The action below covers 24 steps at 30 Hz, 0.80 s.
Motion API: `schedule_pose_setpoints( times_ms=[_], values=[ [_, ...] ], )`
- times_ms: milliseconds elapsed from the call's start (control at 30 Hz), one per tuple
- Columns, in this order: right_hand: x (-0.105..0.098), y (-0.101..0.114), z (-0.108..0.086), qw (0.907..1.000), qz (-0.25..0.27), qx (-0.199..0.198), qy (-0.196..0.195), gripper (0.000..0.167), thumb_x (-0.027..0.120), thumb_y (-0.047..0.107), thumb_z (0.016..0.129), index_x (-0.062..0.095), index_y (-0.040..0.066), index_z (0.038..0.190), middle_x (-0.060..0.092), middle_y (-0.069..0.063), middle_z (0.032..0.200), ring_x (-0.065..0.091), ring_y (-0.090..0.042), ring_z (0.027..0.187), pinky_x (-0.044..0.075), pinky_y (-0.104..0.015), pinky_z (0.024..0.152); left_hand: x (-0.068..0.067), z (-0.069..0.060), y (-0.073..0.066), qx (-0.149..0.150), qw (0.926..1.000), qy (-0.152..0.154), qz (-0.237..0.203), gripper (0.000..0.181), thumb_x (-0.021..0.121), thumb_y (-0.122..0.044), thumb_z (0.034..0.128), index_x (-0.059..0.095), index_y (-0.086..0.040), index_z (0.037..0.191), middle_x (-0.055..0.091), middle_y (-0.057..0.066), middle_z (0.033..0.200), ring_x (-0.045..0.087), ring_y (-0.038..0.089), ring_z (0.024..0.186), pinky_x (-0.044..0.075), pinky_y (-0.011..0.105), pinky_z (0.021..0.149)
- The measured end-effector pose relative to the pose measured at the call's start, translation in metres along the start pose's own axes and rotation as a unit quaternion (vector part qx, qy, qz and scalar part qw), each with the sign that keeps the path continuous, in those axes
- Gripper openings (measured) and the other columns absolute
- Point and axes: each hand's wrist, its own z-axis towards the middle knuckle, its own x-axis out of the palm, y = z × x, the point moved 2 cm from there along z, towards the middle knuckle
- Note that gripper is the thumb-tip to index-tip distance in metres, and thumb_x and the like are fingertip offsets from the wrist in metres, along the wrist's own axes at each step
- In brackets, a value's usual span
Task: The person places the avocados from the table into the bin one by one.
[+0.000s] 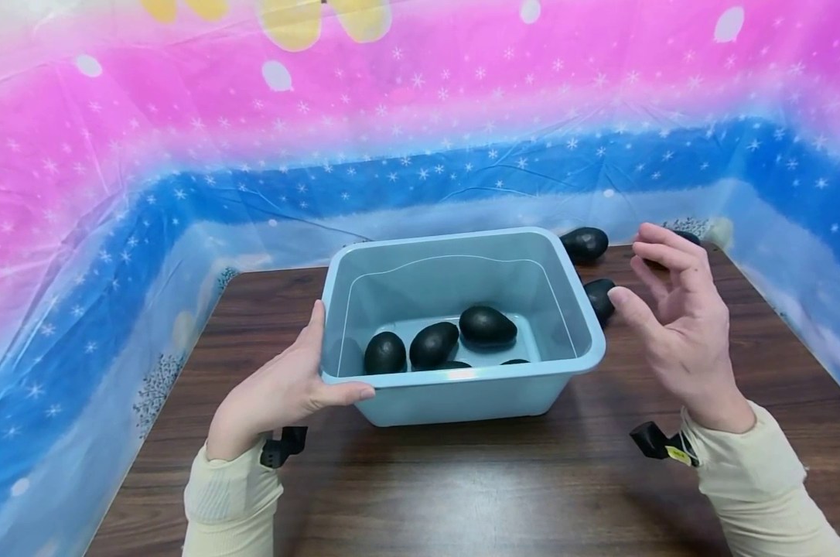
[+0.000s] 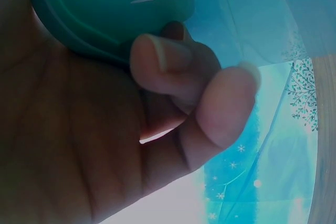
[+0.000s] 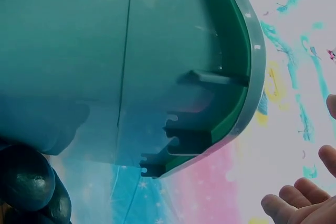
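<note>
A light blue plastic bin [image 1: 455,398] stands on the table, tilted slightly toward me, with several dark avocados [image 1: 487,326] inside; its front wall partly hides some of them. My left hand [image 1: 288,387] grips the bin's left end, thumb along the front rim. In the left wrist view, bent fingers [image 2: 226,108] lie under the bin's rim. My right hand [image 1: 691,325] is off the bin's right end, fingers spread and loosely bent, holding nothing. Beside that end lies an avocado [image 1: 599,300], near the right thumb in the head view. The right wrist view shows fingertips [image 3: 273,208] apart from the bin.
Another avocado [image 1: 585,244] lies behind the bin's right corner, and one more [image 1: 688,237] shows partly behind the right hand. A patterned pink and blue cloth [image 1: 420,170] walls in the back and sides of the dark wood table [image 1: 462,495].
</note>
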Motion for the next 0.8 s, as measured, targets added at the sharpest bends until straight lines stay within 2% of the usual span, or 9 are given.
schedule_pose_setpoints(
  times_ms=[333, 500, 633, 800],
  values=[
    [-0.011, -0.015, 0.001, 0.9996, -0.012, 0.018, -0.021, 0.043, 0.066, -0.007, 0.087, 0.050, -0.016, 0.126, 0.038, -0.025, 0.140, 0.041, -0.031, 0.130, 0.034, -0.035, 0.107, -0.001, -0.001, 0.000, 0.005, 1.0000, -0.001, -0.008, 0.129, 0.074, -0.058, 0.0784, -0.025, -0.017, 0.151, -0.004, 0.011, 0.161, 0.028, 0.030, 0.140, 0.033, 0.054, 0.105],
    [-0.016, -0.025, 0.003, 0.9958, -0.070, 0.051, -0.031, 0.042, 0.063, -0.006, 0.089, 0.050, -0.011, 0.129, 0.041, -0.019, 0.139, 0.042, -0.028, 0.131, 0.036, -0.033, 0.106, -0.001, -0.001, 0.000, 0.008, 1.0000, -0.004, -0.004, 0.129, 0.074, -0.058, 0.0782, -0.024, -0.016, 0.151, -0.001, 0.012, 0.161, 0.027, 0.029, 0.140, 0.032, 0.053, 0.105],
    [-0.026, -0.045, 0.001, 0.9856, -0.132, 0.100, -0.034, 0.044, 0.064, -0.004, 0.090, 0.050, -0.005, 0.132, 0.045, -0.010, 0.137, 0.045, -0.020, 0.127, 0.038, -0.029, 0.104, 0.000, -0.001, 0.000, 0.004, 1.0000, -0.002, -0.002, 0.129, 0.074, -0.058, 0.0782, -0.025, -0.017, 0.151, -0.002, 0.011, 0.161, 0.028, 0.030, 0.140, 0.033, 0.053, 0.105],
    [-0.039, -0.077, -0.005, 0.9649, -0.196, 0.173, -0.023, 0.050, 0.066, 0.010, 0.092, 0.048, 0.003, 0.138, 0.045, -0.008, 0.136, 0.046, -0.016, 0.125, 0.038, -0.029, 0.104, 0.000, -0.001, -0.001, 0.005, 1.0000, -0.001, -0.007, 0.129, 0.074, -0.057, 0.0785, -0.025, -0.019, 0.150, -0.004, 0.010, 0.161, 0.030, 0.030, 0.139, 0.034, 0.053, 0.103]
  ],
)
